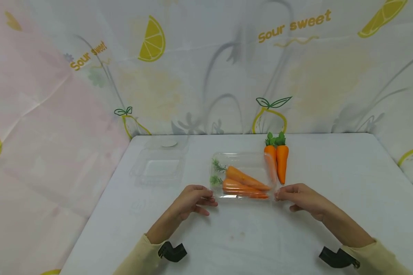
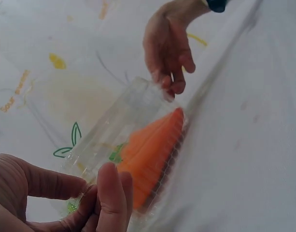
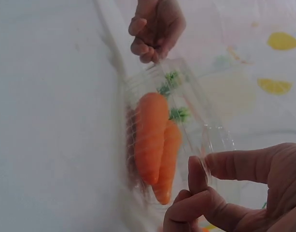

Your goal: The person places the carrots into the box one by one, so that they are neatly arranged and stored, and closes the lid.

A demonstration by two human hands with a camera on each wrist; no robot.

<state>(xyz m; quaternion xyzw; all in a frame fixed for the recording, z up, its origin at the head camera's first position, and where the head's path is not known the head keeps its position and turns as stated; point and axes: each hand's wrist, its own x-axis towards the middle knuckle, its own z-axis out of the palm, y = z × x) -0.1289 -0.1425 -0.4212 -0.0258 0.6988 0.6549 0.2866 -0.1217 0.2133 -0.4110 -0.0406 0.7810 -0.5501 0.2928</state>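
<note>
A clear plastic box [image 1: 249,158] holds two orange toy carrots [image 1: 242,188] lying side by side, their feathery green tops towards its left end. My left hand [image 1: 194,200] pinches the rim at the left front corner between thumb and fingers. At the right front corner, my right hand [image 1: 304,198] pinches the rim the same way. Both wrist views show the carrots through the clear wall; the left wrist view has one carrot [image 2: 150,154] largest, the right wrist view a carrot [image 3: 151,137] with its tip towards my right hand.
Behind the box's right end, two more carrots [image 1: 282,160] with leafy green tops lie on the white table [image 1: 347,172]; the box partly overlaps one. At the back left stands another clear plastic container [image 1: 160,166]. A printed cloth [image 1: 206,68] hangs behind the table.
</note>
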